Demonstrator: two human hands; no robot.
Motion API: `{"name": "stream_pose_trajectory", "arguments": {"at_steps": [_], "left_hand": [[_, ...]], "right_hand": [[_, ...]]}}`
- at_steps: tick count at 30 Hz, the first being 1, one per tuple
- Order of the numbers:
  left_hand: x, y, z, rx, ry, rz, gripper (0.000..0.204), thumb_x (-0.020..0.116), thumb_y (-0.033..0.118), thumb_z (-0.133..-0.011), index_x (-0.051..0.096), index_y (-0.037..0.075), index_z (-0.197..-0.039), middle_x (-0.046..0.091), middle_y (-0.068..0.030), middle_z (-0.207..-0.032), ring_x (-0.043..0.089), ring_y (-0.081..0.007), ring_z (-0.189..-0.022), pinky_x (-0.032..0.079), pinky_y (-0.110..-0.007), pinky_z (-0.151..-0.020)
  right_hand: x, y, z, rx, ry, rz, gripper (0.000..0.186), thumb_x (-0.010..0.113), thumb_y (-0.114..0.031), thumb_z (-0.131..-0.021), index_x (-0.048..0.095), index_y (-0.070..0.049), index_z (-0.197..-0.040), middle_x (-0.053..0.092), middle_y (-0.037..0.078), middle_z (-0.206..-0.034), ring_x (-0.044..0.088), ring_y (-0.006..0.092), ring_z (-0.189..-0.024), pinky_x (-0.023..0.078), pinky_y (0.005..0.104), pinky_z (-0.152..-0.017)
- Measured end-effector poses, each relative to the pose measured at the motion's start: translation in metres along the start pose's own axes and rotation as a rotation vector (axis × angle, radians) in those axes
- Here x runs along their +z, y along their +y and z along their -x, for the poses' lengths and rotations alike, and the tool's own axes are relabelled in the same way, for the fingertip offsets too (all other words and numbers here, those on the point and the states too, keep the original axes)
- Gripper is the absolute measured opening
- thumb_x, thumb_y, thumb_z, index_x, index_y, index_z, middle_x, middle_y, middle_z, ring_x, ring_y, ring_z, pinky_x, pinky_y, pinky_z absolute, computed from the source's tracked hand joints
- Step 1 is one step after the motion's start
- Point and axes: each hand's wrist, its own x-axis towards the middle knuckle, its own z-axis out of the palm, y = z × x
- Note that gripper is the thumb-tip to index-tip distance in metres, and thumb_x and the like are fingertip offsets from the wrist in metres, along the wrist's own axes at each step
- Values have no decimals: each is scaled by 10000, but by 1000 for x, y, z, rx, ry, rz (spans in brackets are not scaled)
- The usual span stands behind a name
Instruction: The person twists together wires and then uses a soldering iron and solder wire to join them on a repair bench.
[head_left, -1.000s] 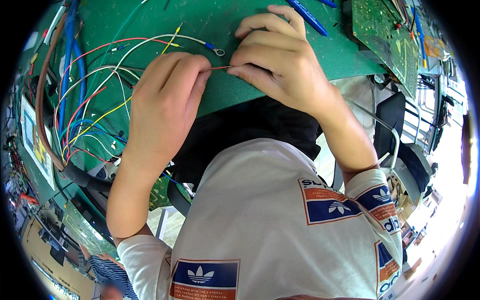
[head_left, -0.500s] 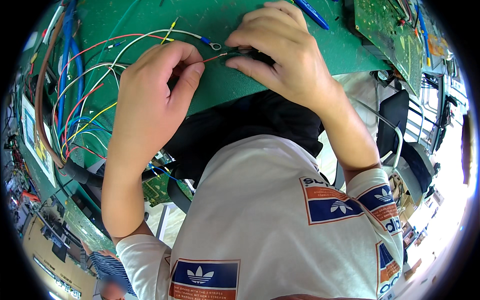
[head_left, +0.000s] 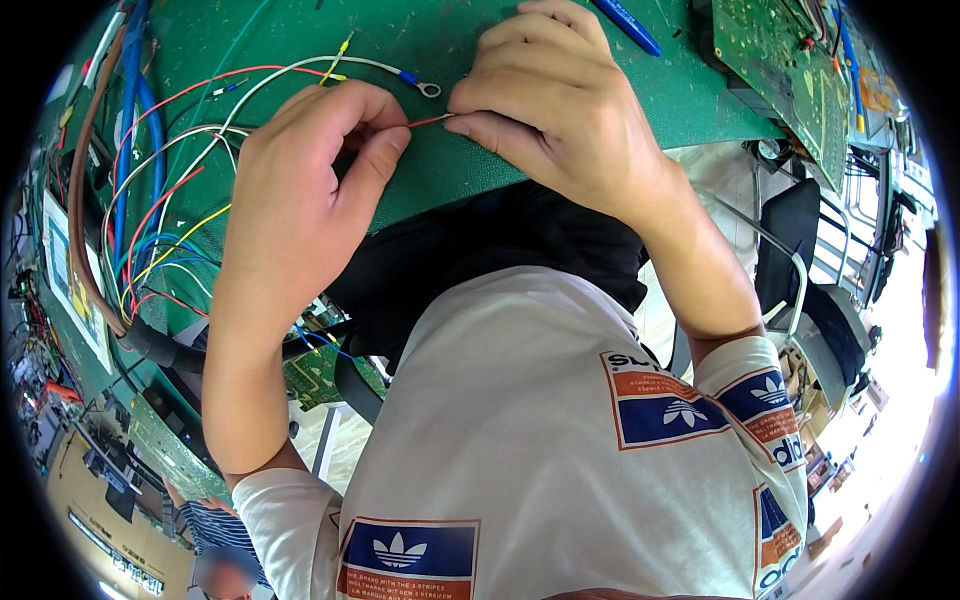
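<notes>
My left hand (head_left: 300,195), fingers curled, pinches a thin red wire (head_left: 427,121) between thumb and index finger above the green mat (head_left: 470,165). The wire runs rightward to my right hand (head_left: 560,120), whose thumb and forefinger are closed at its pale, bare-looking tip; how much lies inside that pinch is hidden. Just above the wire lies a white lead with a blue-sleeved ring terminal (head_left: 430,89). A yellow wire (head_left: 335,62) with a small terminal lies behind my left hand, among red, white and teal wires.
Blue cables (head_left: 150,110) and a brown cable (head_left: 84,170) bend along the left. A blue pen-like tool (head_left: 625,25) lies beyond my right hand, beside a green circuit board (head_left: 770,80). Right of the bench stands a black chair (head_left: 785,230); at lower left is another person (head_left: 215,535).
Both hands have shifted upward, the left also leftward, from a second ago. My right fingertips, parted around the wire's tip half a second ago, are now closed at it.
</notes>
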Motion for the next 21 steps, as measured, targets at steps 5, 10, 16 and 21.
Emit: {"name": "stream_pose_trajectory", "arguments": {"at_steps": [5,10,16,21], "left_hand": [[-2,0,1,8,-52,-49,90,697,33,-923,655,-25,-978,658,-93,-863,639,-188,-743,512,-294,-697],[-1,0,1,27,-51,-79,81,698,35,-922,660,-17,-971,650,-97,-863,644,-198,-750,515,-301,-694],[4,3,0,2,7,-16,77,709,37,-877,641,16,-907,628,-99,-778,594,-278,-758,476,-392,-680],[2,3,0,-17,2,-1,76,705,46,-886,640,11,-907,629,-104,-782,597,-276,-760,478,-391,-683]], "right_hand": [[3,3,3,-23,-29,2,162,798,-84,-781,719,-76,-921,663,33,-876,634,234,-942,433,420,-928],[0,-2,0,-9,-36,-3,162,782,-62,-768,713,-90,-911,644,28,-855,633,223,-935,418,414,-928],[-2,-4,2,-4,-101,138,222,857,-116,-703,748,-61,-889,680,53,-843,637,246,-945,422,444,-964],[1,-5,1,61,-49,126,216,862,-147,-707,751,-74,-877,673,24,-853,617,237,-998,393,466,-999]]}}
